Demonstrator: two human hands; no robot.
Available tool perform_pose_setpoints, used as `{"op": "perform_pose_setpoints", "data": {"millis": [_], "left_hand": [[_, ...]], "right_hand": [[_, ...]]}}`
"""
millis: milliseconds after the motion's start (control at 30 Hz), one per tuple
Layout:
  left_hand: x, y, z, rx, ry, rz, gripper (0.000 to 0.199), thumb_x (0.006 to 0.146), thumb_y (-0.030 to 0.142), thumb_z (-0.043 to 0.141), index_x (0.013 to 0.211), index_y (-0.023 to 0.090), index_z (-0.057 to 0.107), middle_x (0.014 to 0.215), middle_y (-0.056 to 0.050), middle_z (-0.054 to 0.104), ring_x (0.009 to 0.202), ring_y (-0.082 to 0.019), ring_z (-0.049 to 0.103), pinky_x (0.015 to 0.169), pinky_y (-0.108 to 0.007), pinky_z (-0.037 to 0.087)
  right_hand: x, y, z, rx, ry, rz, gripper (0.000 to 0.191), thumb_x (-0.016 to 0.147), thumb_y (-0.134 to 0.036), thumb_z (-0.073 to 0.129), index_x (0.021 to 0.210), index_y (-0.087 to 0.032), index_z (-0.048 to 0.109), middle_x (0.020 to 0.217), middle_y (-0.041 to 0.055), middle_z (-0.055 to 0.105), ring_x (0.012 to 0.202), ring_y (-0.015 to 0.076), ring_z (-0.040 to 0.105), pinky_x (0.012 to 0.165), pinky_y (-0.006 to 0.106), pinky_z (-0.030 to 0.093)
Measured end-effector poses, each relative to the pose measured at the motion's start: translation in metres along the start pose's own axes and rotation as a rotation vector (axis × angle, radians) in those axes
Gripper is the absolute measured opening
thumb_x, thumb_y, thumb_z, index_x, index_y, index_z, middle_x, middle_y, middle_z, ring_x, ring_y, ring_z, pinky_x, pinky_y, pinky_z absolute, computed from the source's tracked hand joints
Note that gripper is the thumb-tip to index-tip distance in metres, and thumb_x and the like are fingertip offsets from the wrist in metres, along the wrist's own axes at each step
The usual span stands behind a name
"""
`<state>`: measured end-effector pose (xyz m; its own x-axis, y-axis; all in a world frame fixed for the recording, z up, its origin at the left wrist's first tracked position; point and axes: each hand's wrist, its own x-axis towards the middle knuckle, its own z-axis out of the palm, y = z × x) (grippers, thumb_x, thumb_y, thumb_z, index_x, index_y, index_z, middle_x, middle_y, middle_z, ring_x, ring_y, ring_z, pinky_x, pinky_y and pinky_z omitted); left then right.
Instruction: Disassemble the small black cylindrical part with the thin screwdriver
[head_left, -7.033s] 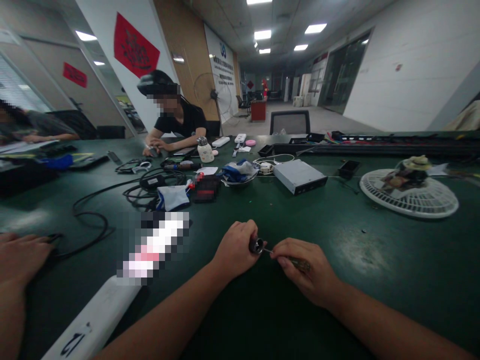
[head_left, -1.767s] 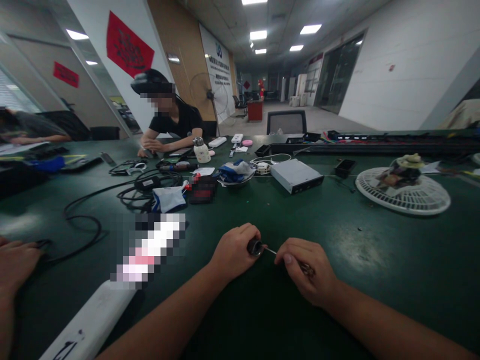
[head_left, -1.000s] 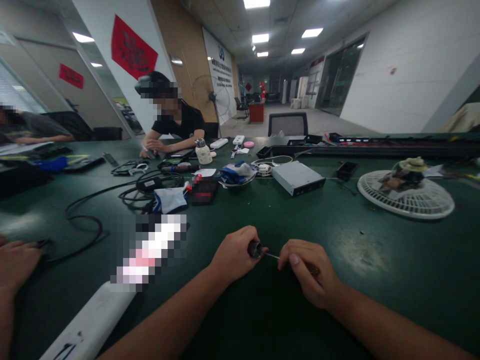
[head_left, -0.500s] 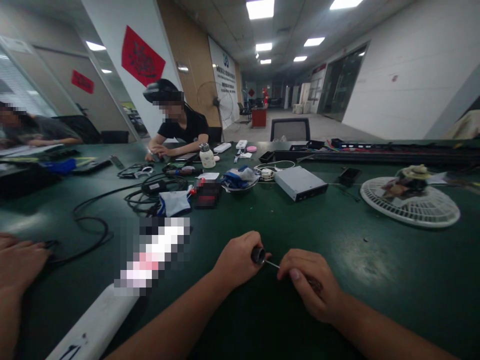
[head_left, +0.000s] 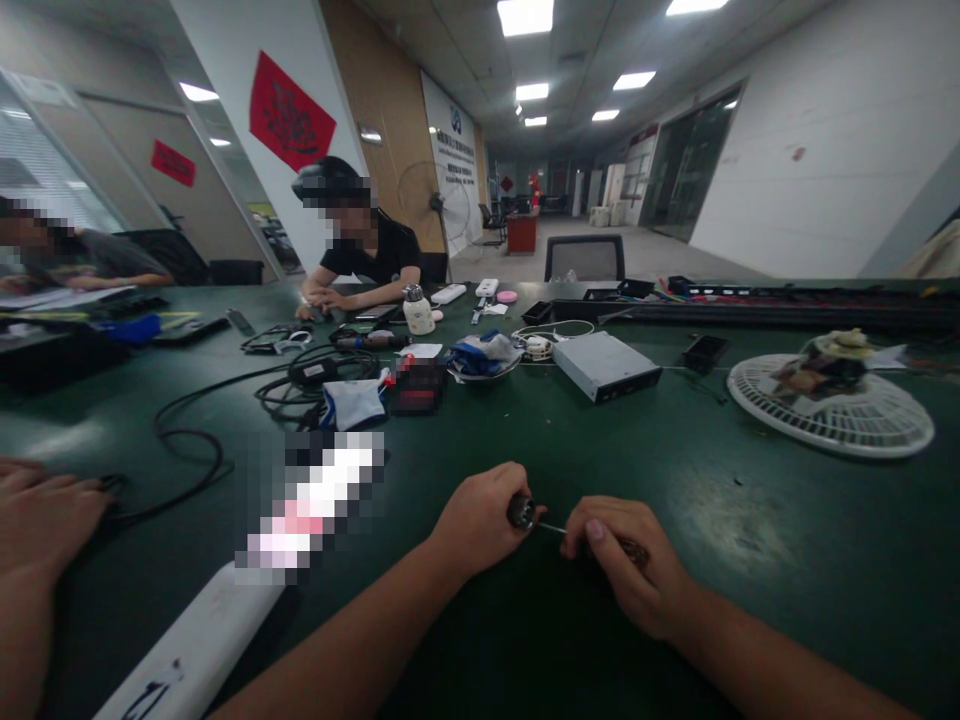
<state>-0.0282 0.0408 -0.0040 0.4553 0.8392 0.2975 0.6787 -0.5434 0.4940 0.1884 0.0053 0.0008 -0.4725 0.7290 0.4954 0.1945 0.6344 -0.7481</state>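
My left hand (head_left: 484, 520) is closed around a short dark cylindrical part (head_left: 521, 512), whose round end points toward my right hand. My right hand (head_left: 626, 560) grips a screwdriver with a brownish handle (head_left: 636, 552), mostly covered by the fingers. Its thin metal shaft (head_left: 553, 527) reaches left to the edge of the cylindrical part. Whether the tip touches the part or sits inside it, I cannot tell. Both hands are just above the dark green table (head_left: 555, 640).
A white board-like object (head_left: 195, 640) lies left of my forearm, its far end pixelated. Another person's hand (head_left: 52, 520) rests at far left. Beyond are a grey disc drive (head_left: 606, 365), a white fan grille (head_left: 832, 405), gloves (head_left: 354, 402) and black cables (head_left: 187, 400).
The whole view has shifted slightly to the right. The cylindrical part looks turned a little, showing more of its end. Both hands keep their grips.
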Motion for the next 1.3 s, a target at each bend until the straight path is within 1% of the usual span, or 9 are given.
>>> {"op": "perform_pose_setpoints", "data": {"millis": [233,433,567,700,900,1067,1167,1233,1300], "left_hand": [[0.0005,-0.0010,0.0004,-0.005,0.001,-0.007,0.021,0.084,0.031,0.068,0.080,0.021,0.050,0.080,0.001,0.059,0.068,-0.015,0.056,0.058,-0.026,0.037],[0.0005,-0.0012,0.0003,-0.017,0.035,-0.016,0.024,0.086,0.035,0.066,0.079,0.021,0.049,0.077,0.001,0.058,0.066,-0.014,0.054,0.058,-0.026,0.037],[0.0000,0.0000,0.0008,-0.002,0.036,0.008,0.023,0.085,0.032,0.067,0.079,0.021,0.048,0.078,0.001,0.057,0.066,-0.014,0.054,0.058,-0.025,0.036],[0.0002,0.0014,0.0008,0.008,0.021,0.027,0.020,0.084,0.028,0.067,0.079,0.020,0.049,0.079,0.001,0.057,0.068,-0.014,0.054,0.059,-0.025,0.036],[0.0007,0.0028,-0.0011,0.010,0.020,0.036,0.022,0.082,0.029,0.069,0.079,0.020,0.049,0.078,0.001,0.058,0.068,-0.014,0.054,0.058,-0.026,0.036],[0.0004,0.0020,-0.0008,0.027,0.005,0.026,0.019,0.082,0.027,0.069,0.080,0.021,0.051,0.078,0.001,0.059,0.068,-0.015,0.055,0.059,-0.026,0.037],[0.0009,0.0023,-0.0009,0.038,0.021,-0.004,0.018,0.082,0.029,0.068,0.081,0.021,0.052,0.080,0.001,0.060,0.070,-0.015,0.056,0.060,-0.027,0.038],[0.0018,0.0029,-0.0016,0.050,0.055,-0.047,0.018,0.083,0.030,0.068,0.082,0.021,0.053,0.081,0.001,0.061,0.072,-0.016,0.058,0.061,-0.027,0.039],[0.0030,0.0036,-0.0023,0.066,0.102,-0.103,0.017,0.084,0.031,0.067,0.084,0.021,0.053,0.083,0.000,0.062,0.074,-0.017,0.058,0.062,-0.028,0.040]], "right_hand": [[-0.0006,-0.0005,0.0005,-0.021,0.024,-0.039,0.030,0.102,-0.023,0.038,0.087,-0.018,0.064,0.077,0.0052,0.063,0.067,0.0171,0.057,0.064,0.032,0.041],[0.0001,-0.0003,-0.0006,0.076,-0.055,-0.018,0.029,0.102,-0.027,0.040,0.096,-0.019,0.066,0.084,0.0064,0.064,0.075,0.0190,0.059,0.070,0.033,0.044],[-0.0002,0.0011,-0.0023,0.111,-0.065,0.013,0.033,0.104,-0.029,0.037,0.090,-0.019,0.065,0.080,0.0055,0.063,0.072,0.0185,0.059,0.068,0.033,0.043],[-0.0011,0.0009,-0.0015,0.034,-0.097,0.012,0.033,0.104,-0.028,0.036,0.084,-0.019,0.061,0.073,0.0033,0.059,0.067,0.0174,0.056,0.065,0.032,0.040],[-0.0004,-0.0017,0.0007,-0.052,-0.019,-0.012,0.030,0.102,-0.023,0.037,0.086,-0.019,0.061,0.076,0.0041,0.061,0.068,0.0167,0.056,0.066,0.031,0.041],[0.0016,-0.0038,-0.0008,-0.010,-0.041,-0.031,0.026,0.101,-0.023,0.039,0.087,-0.019,0.061,0.078,0.0043,0.061,0.072,0.0173,0.058,0.069,0.031,0.044],[0.0010,-0.0048,-0.0006,-0.051,0.009,-0.007,0.020,0.099,-0.023,0.046,0.084,-0.019,0.059,0.075,0.0019,0.058,0.067,0.0158,0.056,0.064,0.030,0.042],[0.0006,-0.0051,0.0002,-0.084,0.076,0.024,0.014,0.097,-0.025,0.052,0.084,-0.020,0.056,0.075,0.0007,0.055,0.065,0.0151,0.054,0.062,0.029,0.041],[0.0013,-0.0052,0.0016,-0.129,0.092,0.060,0.012,0.097,-0.027,0.052,0.086,-0.021,0.053,0.078,0.0004,0.054,0.067,0.0153,0.054,0.062,0.029,0.041]]}}
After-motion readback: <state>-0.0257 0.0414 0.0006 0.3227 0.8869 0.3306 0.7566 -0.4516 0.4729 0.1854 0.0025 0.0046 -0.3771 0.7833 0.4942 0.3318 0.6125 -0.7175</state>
